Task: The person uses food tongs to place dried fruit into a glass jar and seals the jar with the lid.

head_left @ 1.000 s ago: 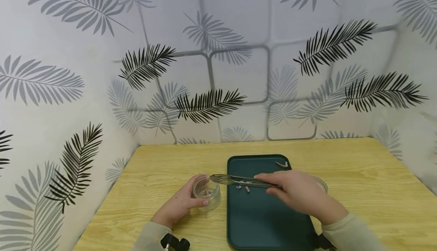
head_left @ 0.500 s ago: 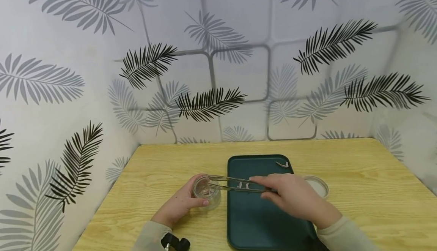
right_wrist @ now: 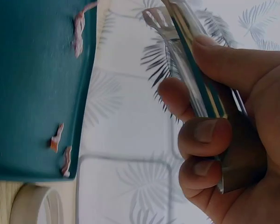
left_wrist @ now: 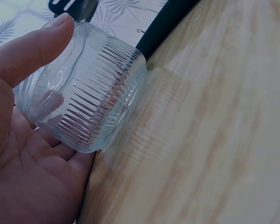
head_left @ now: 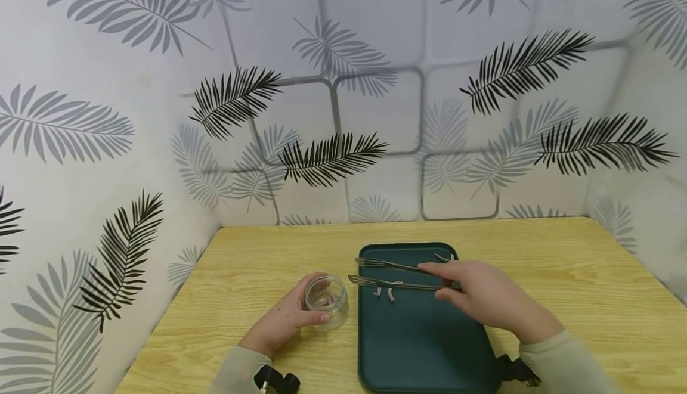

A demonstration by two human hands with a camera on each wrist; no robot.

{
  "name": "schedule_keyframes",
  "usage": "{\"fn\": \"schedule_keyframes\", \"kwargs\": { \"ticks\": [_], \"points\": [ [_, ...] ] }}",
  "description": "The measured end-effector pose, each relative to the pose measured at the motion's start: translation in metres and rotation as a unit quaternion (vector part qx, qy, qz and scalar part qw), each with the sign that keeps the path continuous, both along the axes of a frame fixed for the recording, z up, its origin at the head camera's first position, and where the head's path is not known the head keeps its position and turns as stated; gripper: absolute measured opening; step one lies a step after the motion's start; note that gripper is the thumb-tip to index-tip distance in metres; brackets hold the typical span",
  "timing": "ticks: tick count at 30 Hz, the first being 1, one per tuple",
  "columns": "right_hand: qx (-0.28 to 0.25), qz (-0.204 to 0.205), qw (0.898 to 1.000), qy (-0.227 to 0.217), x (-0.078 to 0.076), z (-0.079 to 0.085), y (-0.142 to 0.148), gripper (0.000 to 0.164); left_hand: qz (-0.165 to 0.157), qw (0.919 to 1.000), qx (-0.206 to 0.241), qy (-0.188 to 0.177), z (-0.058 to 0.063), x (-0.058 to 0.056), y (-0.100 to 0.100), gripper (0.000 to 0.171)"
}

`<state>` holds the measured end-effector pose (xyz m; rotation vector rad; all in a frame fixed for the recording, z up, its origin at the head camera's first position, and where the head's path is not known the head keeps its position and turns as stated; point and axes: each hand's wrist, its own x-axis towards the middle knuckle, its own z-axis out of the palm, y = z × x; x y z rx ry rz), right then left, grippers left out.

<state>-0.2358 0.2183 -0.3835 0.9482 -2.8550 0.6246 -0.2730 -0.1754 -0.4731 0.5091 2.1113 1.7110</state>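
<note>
On the table at left, my left hand [head_left: 292, 310] holds a ribbed clear glass jar [head_left: 334, 313], thumb on the near side. Its mouth is uncovered, and small brownish pieces lie at its bottom. My right hand [head_left: 485, 295] grips metal tongs [head_left: 399, 285] with fork-like slotted ends; their arms stand apart with nothing visible between them, over the dark green tray [head_left: 424, 346]. Several small reddish-white strips lie on this tray, among them one strip [head_left: 390, 294] below the tongs and another [right_wrist: 79, 35] in the right wrist view.
A round pale lid [right_wrist: 36, 205] lies beside the tray in the right wrist view; in the head view my right hand hides it. The wooden table [head_left: 268, 251] meets a leaf-patterned wall [head_left: 376, 191] at the back.
At the jar's mouth the tongs' arms came apart; my right hand then drew them back to the right over the tray. The left hand and jar stayed in place.
</note>
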Motion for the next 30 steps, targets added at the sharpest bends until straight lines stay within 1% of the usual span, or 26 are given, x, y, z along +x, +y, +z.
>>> {"fn": "schedule_keyframes", "kwargs": {
  "ticks": [7,13,21,25,30],
  "points": [
    [0.016,-0.021,0.999,-0.044,-0.006,-0.003,0.011,0.053,-0.005,1.0000,0.002,0.004,-0.002,-0.002,-0.002,0.081],
    [0.032,-0.042,0.996,-0.070,-0.007,-0.011,0.012,0.053,-0.009,0.9999,0.003,0.005,-0.005,-0.003,-0.004,0.080],
    [0.035,-0.056,0.994,-0.083,-0.009,-0.019,0.009,0.052,-0.010,0.9999,0.002,0.011,-0.006,-0.004,-0.004,0.081],
    [0.035,-0.063,0.992,-0.099,-0.009,-0.021,0.008,0.052,-0.010,0.9999,0.002,0.008,-0.006,-0.004,-0.005,0.081],
    [0.041,-0.066,0.992,-0.100,-0.009,-0.022,0.006,0.051,-0.009,0.9999,0.002,0.004,-0.006,-0.004,-0.005,0.081]
  ]
}}
